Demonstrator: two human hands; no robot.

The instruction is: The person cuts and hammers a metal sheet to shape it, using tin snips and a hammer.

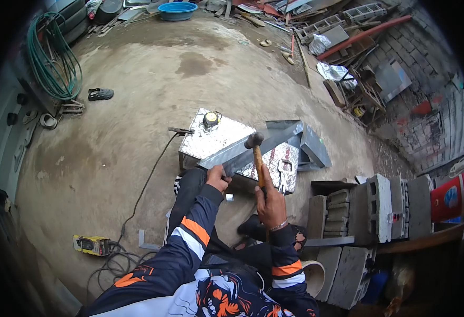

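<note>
Across the table [206, 140], the metal piece [236, 152] slants away rightward.

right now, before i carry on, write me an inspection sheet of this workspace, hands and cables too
surface: low table with a shiny foil-like top, on a stained floor
job's things: grey metal piece lying across the table; hammer raised above it
clutter: tape measure and silver tool on the table
hands: right hand grips the hammer's handle; left hand at the metal piece's near edge, hold unclear
cables: dark cable from the table-edge clamp towards a yellow machine
surroundings: concrete blocks at right, green hose at left
</note>
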